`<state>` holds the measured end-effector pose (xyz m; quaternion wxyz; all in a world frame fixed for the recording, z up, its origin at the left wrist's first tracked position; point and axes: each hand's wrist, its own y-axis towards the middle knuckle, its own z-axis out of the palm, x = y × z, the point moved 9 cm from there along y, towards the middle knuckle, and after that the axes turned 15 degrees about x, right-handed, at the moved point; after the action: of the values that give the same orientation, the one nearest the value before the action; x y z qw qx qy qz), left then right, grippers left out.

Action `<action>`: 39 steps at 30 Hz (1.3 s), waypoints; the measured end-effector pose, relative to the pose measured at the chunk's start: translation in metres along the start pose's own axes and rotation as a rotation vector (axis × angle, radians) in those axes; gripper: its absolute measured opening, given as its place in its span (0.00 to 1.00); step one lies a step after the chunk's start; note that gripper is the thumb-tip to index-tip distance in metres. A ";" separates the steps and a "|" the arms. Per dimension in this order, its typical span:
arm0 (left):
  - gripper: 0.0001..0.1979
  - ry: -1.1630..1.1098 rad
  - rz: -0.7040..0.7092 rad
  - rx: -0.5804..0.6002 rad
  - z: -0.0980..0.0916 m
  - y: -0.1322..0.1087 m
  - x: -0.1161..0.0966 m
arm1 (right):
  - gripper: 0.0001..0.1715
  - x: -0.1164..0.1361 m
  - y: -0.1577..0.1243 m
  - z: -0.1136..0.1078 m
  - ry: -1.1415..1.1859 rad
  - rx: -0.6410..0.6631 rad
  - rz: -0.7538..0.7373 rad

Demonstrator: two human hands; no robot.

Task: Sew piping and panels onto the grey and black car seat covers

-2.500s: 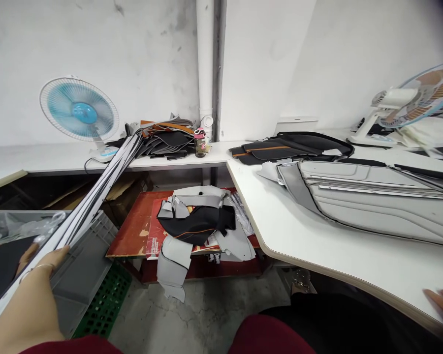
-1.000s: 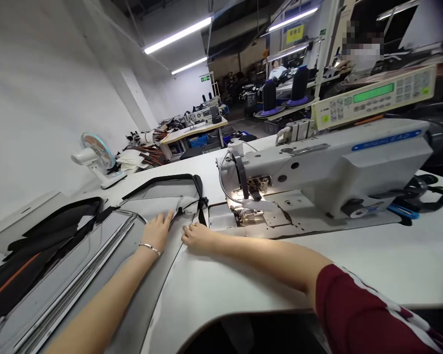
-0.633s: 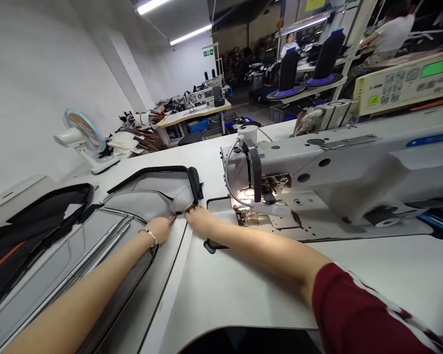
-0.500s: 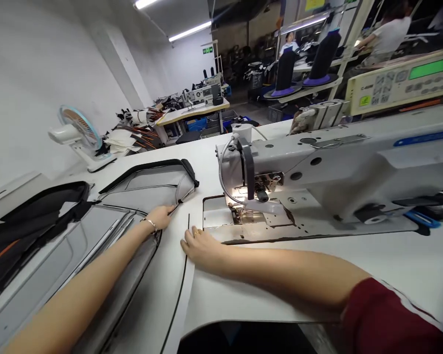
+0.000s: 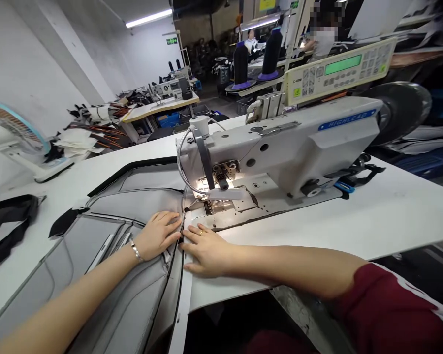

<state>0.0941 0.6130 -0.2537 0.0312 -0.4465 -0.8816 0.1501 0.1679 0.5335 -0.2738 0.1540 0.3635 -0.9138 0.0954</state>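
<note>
My left hand (image 5: 157, 236) rests on a grey padded fabric piece (image 5: 142, 300) with dark seams, its fingers stretched toward the right edge. Beside it, my right hand (image 5: 206, 250) lies with spread fingers over a narrow white strip (image 5: 183, 302) and its black edging. The strip runs along the fabric's right edge and hangs down over the table front. Just ahead of both hands, the fabric edge reaches the lit needle area of a grey sewing machine (image 5: 288, 152). Exactly what lies beneath my fingertips is hidden.
A white tabletop (image 5: 402, 206) surrounds the machine. Behind stand a control panel (image 5: 341, 69) and dark thread cones (image 5: 240, 66). At left are a fan (image 5: 15, 132) and a black-edged piece (image 5: 25, 209). Other people sit at work farther back.
The grey fabric has moved right, up to the needle area and alongside the strip. My left hand has gone from gripping its edge to lying on it. The view has turned right.
</note>
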 end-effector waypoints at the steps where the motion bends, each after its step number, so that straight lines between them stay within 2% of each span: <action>1: 0.22 -0.020 0.017 -0.027 0.002 -0.002 0.004 | 0.31 0.002 0.001 0.001 -0.005 0.006 0.005; 5: 0.21 -0.106 -0.021 -0.134 0.008 0.008 0.021 | 0.29 0.001 0.008 0.000 -0.059 0.023 0.018; 11: 0.20 -0.161 -0.052 -0.178 -0.001 0.042 0.016 | 0.26 -0.015 0.003 -0.004 -0.125 0.006 0.029; 15: 0.19 -0.144 -0.053 -0.179 -0.006 0.059 0.001 | 0.25 -0.024 -0.012 -0.008 -0.183 -0.030 0.034; 20: 0.17 -0.082 0.031 -0.299 -0.011 0.071 -0.027 | 0.24 -0.032 -0.035 -0.011 -0.235 -0.074 0.021; 23: 0.17 -0.071 0.041 -0.347 -0.012 0.073 -0.035 | 0.25 -0.039 -0.040 -0.008 -0.231 -0.051 0.022; 28: 0.18 -0.048 0.007 -0.340 -0.012 0.072 -0.041 | 0.26 -0.046 -0.039 0.000 -0.205 -0.008 -0.012; 32: 0.18 -0.046 -0.011 -0.295 -0.014 0.078 -0.043 | 0.26 -0.050 -0.039 -0.003 -0.206 -0.001 -0.030; 36: 0.16 -0.055 -0.043 -0.284 -0.015 0.085 -0.043 | 0.23 -0.053 -0.042 -0.006 -0.196 0.019 -0.021; 39: 0.14 -0.065 -0.042 -0.278 -0.012 0.085 -0.053 | 0.21 -0.053 -0.050 -0.006 -0.195 -0.013 -0.019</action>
<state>0.1938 0.6209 -0.2627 -0.0564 -0.4230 -0.9035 0.0404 0.2401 0.5329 -0.2838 0.0674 0.3786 -0.9216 0.0523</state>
